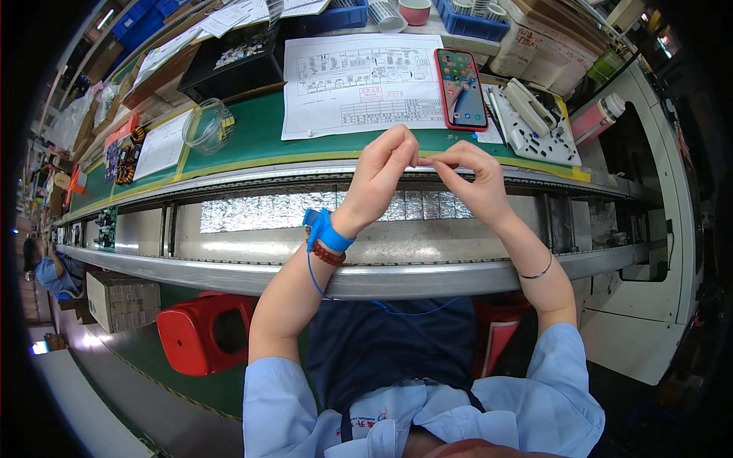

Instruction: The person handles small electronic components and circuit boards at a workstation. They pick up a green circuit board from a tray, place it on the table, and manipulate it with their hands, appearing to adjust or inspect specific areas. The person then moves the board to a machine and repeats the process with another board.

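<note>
My left hand (384,169) is closed, its thumb pressed against the curled fingers. It is raised over the conveyor rail (252,169), and its fingertips meet those of my right hand (475,177). The right hand pinches with thumb and index finger. Whatever lies between the fingertips is too small or hidden to name. A blue wrist strap (333,231) with a thin cord circles my left wrist. Just beyond the hands lie a printed drawing sheet (336,103) and a smartphone (462,91) in a red case, its screen lit.
A clear round tub (205,131) and a black bin (229,65) of small parts stand at the left. Right of the phone, a white board (527,130) carries small black parts. A circuit board (106,227) sits in the conveyor's left end. A red stool (200,332) stands below.
</note>
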### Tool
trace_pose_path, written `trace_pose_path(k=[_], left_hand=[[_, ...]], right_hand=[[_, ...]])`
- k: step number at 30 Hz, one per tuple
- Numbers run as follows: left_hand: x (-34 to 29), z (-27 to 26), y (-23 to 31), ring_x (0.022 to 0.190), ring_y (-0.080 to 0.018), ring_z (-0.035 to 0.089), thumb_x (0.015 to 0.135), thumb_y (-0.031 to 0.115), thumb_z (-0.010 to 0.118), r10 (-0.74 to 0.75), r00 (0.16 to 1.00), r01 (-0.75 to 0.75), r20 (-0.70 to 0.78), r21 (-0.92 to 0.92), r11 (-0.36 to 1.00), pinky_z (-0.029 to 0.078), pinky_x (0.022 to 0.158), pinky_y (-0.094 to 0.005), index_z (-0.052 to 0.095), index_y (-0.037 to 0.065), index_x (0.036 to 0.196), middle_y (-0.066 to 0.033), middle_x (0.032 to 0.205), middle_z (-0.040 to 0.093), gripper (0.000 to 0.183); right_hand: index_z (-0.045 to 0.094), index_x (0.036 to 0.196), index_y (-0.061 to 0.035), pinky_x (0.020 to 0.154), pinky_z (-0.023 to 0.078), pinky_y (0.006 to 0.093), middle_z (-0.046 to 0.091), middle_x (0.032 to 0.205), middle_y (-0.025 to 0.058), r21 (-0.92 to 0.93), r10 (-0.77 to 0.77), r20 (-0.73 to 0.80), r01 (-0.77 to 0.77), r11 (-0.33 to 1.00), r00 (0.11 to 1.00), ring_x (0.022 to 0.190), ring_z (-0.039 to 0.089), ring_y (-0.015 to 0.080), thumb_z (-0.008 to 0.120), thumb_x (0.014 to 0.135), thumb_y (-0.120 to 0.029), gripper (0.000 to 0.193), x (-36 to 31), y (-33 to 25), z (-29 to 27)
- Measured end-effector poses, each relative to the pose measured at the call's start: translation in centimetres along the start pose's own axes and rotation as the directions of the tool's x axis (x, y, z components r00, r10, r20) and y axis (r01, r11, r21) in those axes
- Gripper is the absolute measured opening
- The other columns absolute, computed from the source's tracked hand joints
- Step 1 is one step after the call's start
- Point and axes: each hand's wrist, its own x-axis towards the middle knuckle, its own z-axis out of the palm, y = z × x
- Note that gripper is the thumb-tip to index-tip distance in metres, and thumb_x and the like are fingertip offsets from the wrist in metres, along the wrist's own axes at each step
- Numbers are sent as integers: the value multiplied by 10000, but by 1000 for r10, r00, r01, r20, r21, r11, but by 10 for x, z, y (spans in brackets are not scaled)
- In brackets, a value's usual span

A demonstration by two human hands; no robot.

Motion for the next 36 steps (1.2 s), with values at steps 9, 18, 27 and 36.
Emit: trace_pose_path(k=[9, 18, 27, 36], left_hand=[[2, 1, 0, 752, -89, 472, 948, 183, 437, -62, 998, 61, -25, -57, 997, 430, 705, -237, 488, -4, 819, -23, 777, 493, 233], [2, 10, 0, 740, -87, 535, 817, 92, 637, -80, 996, 84, -41, 102, 991, 432, 645, -212, 647, 20, 860, -28, 834, 580, 85], [1, 10, -7, 691, -73, 511, 829, 95, 630, -63, 993, 70, -96, 67, 995, 424, 619, -211, 588, 7, 808, -17, 763, 561, 100], [5, 1, -2, 637, -95, 385, 975, 275, 401, -239, 963, 146, -125, -503, 852, 362, 597, -244, 381, 84, 713, -1, 683, 384, 324]], right_hand=[[655, 827, 24, 623, 423, 234, 579, 737, 53, 51, 32, -56, -29, 998, 998, 678, 524, 101, 623, 816, -49, 81, -1, 2, 0], [637, 796, 24, 606, 392, 238, 557, 720, 35, 124, 53, -9, -51, 991, 999, 664, 487, 96, 631, 829, -89, 118, -2, 7, -2], [630, 782, 29, 612, 401, 243, 553, 719, 32, 136, 69, -9, -67, 988, 998, 669, 495, 91, 636, 821, -87, 123, -3, 4, 1], [577, 975, -13, 657, 427, 214, 569, 784, 26, 508, 268, 107, -285, 813, 957, 689, 514, 74, 541, 897, -128, 144, 0, 0, -3]])
